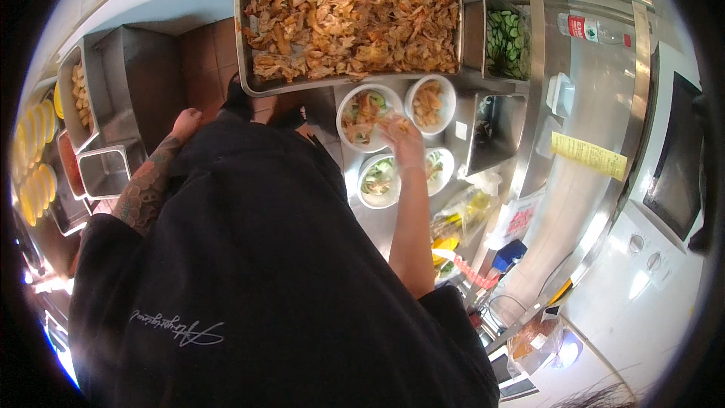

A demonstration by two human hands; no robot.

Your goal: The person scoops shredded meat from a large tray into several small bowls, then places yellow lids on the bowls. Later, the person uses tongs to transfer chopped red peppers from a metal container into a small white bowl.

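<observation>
My right hand (pixel 403 140), in a clear plastic glove, reaches over a group of white bowls with its fingers closed on some shredded brown meat. Its fingertips are at the right side of the upper left bowl (pixel 340 117), which holds meat and green slices. Beside it, the upper right bowl (pixel 454 106) has meat on top. Below, the lower left bowl (pixel 359 190) and the lower right bowl (pixel 451 174) show green slices and pale pieces; my wrist partly covers the latter. My left hand (pixel 187 124) is low by my body, away from the bowls, its fingers turned out of sight.
A large metal tray (pixel 243 30) heaped with shredded meat extends over the counter's far side. Right of it stand a container of sliced cucumber (pixel 507 41) and a dark metal bin (pixel 495 132). A plastic bottle (pixel 593 29) lies on the shelf. Metal pans (pixel 106 174) line the left.
</observation>
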